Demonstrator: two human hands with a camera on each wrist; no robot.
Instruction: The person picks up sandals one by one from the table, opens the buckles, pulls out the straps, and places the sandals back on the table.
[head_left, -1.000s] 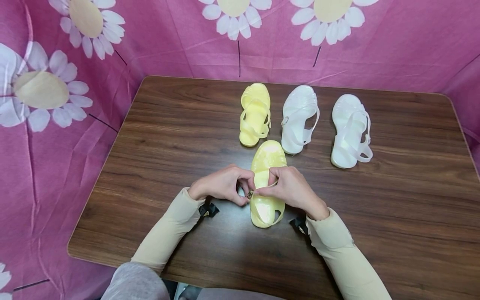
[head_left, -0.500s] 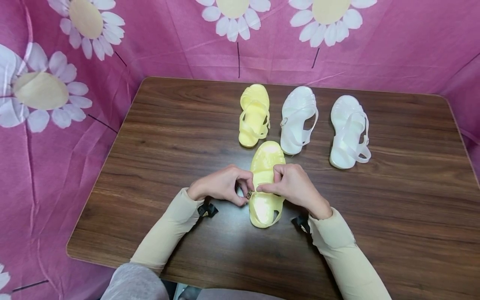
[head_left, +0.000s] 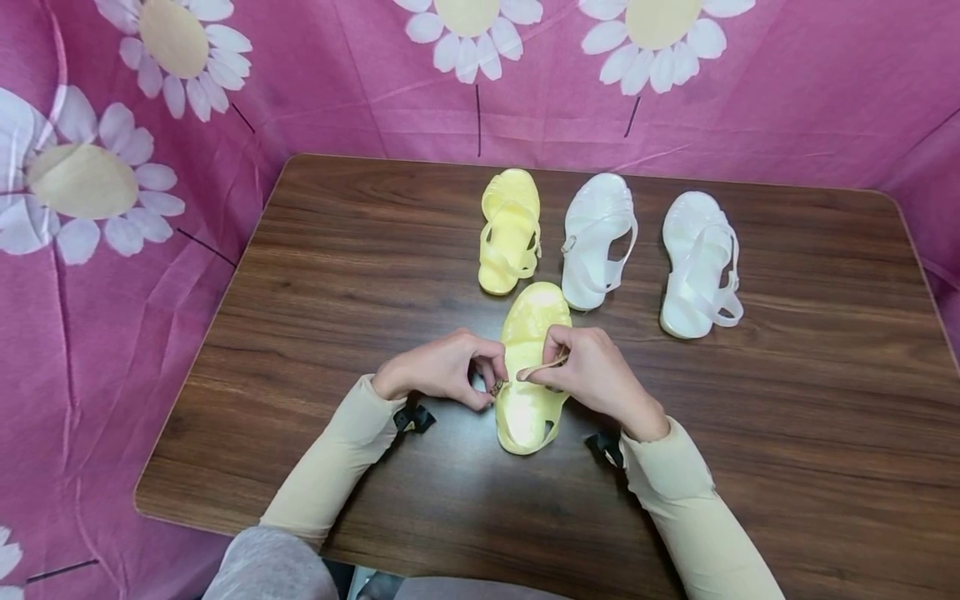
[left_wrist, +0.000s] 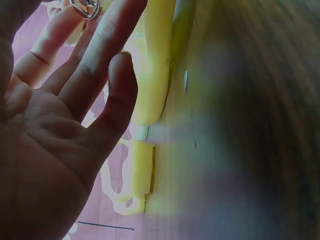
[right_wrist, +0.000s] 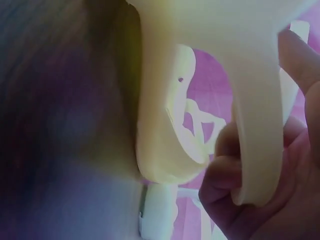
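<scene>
Sandals, count: four in all, two yellow, two white, every toe toward the far edge of the brown wood-grain tabletop (head_left: 360, 250).
Sandal in hand: one glossy yellow plastic sandal (head_left: 528, 417), mid-tabletop, heel toward the near edge.
Second yellow: one yellow plastic strappy sandal (head_left: 510, 237), near the middle of the far edge.
White pair: one white plastic sandal with a side buckle (head_left: 588, 258), just right of the second yellow; one white plastic sandal with a looped heel strap (head_left: 684, 283), farther toward the far right corner.
Buckle in work: one small metal buckle (head_left: 497, 387), on the handled sandal's left side.
Left hand: one (head_left: 446, 371); thumb and index fingertip close together on the buckle, pinching it.
Right hand: one (head_left: 600, 379); thumb and curled fingers pinch a thin yellow strap (head_left: 553, 364) above the insole.
Sleeves: two, cream, one per forearm (head_left: 341, 462).
Change, right hand: a second ago its thumb tip is at the buckle; now a little to the right, more strap showing.
Change, sandal: heel slightly farther left.
Unchanged: left hand's pinch; the other three sandals.
</scene>
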